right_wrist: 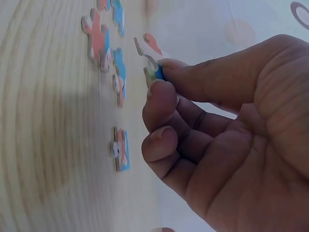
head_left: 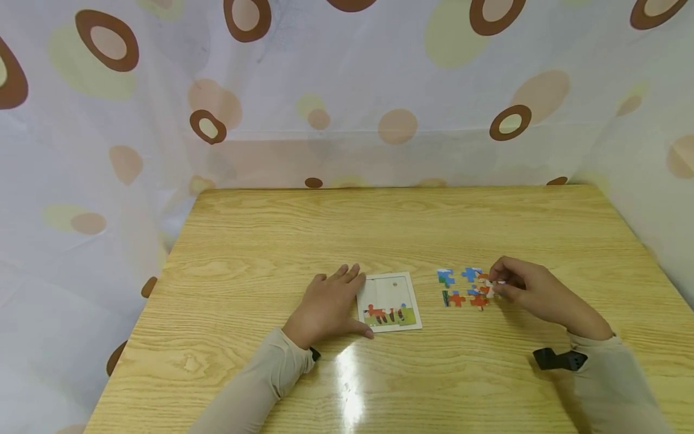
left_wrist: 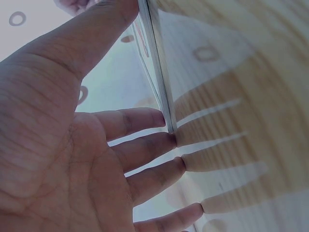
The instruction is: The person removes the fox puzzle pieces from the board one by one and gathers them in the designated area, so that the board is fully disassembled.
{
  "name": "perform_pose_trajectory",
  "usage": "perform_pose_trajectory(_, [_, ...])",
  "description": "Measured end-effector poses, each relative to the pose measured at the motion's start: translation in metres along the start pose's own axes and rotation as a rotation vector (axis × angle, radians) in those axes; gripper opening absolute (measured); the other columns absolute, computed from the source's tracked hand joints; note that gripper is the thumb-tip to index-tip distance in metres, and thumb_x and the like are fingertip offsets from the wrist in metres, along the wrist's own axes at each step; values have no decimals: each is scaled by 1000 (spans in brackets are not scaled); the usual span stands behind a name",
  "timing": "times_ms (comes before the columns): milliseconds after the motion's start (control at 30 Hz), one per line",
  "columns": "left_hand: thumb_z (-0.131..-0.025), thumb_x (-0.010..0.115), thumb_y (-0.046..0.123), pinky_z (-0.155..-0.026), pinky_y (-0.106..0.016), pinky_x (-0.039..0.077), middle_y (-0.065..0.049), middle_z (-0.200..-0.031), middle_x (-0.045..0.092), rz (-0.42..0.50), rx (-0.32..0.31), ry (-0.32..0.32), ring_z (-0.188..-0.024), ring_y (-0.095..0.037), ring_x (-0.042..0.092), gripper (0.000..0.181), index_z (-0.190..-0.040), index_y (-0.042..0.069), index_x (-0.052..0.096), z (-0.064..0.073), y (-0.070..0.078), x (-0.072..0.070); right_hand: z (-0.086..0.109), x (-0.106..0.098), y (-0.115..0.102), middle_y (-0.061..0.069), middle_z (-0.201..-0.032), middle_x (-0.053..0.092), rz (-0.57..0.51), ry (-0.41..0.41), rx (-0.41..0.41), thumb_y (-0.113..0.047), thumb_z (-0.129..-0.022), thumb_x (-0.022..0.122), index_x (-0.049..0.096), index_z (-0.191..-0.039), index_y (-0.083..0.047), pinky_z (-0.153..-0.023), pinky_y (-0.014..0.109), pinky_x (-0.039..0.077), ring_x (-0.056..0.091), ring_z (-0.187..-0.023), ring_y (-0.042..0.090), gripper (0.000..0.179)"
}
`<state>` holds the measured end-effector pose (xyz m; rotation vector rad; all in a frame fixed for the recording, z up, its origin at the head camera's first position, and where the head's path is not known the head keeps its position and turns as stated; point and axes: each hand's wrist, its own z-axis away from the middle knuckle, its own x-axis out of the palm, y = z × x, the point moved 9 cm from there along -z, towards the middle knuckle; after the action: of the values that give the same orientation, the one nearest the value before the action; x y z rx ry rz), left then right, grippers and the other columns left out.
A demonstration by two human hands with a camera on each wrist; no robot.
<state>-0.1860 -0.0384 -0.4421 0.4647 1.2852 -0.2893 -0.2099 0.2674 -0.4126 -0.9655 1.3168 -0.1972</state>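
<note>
My left hand (head_left: 329, 304) lies on the table at the left side of a square puzzle board (head_left: 384, 293). Its fingers are straight and spread, with the thumb at the near edge. In the left wrist view two fingertips meet the board's edge (left_wrist: 161, 72). Along the lower part of the board sits a partly filled picture in red and green. To the right, my right hand (head_left: 534, 290) pinches a puzzle piece (right_wrist: 150, 48) between thumb and index finger, just above the table. The other fingers of that hand are curled in.
Several loose puzzle pieces lie between the board and my right hand, among them a blue one (head_left: 445, 276) and a red one (head_left: 457, 299). The wooden table (head_left: 282, 235) ends at a patterned curtain (head_left: 347, 90) behind.
</note>
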Motion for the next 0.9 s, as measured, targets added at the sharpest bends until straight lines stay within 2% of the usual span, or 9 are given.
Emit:
perform_pose_trajectory(300, [-74, 77, 76, -112, -56, 38, -9, -166, 32, -8, 5, 2, -153, -27, 31, 115, -160, 11, 39, 0, 1, -1, 11, -3, 11, 3, -92, 65, 6, 14, -17, 11, -97, 63, 65, -104, -2, -61, 24, 51, 64, -76, 12, 15])
perform_pose_trajectory(500, [-72, 78, 75, -111, -56, 39, -9, -166, 34, -1, 4, 9, -153, -28, 32, 115, -159, 12, 40, -1, 1, -1, 17, -6, 21, 5, -93, 64, -10, -24, 26, 11, -95, 65, 61, -101, 0, -61, 24, 53, 65, -76, 9, 13])
perform_pose_trajectory(633, [-73, 78, 76, -112, -56, 38, -9, -166, 33, -7, 0, 1, -153, -27, 31, 115, -160, 12, 39, 0, 0, 0, 18, -6, 28, 3, -91, 65, 32, -38, 54, 8, -96, 66, 59, -95, -3, -62, 24, 53, 66, -78, 6, 13])
perform_pose_trajectory(900, [-73, 78, 75, -113, -57, 37, -9, -166, 33, 3, -5, 3, -153, -28, 30, 115, -160, 11, 39, -1, -1, 0, 15, -7, 35, -2, -83, 60, 203, -32, 124, 4, -93, 72, 60, -91, -8, -58, 27, 45, 52, -68, 6, 16])
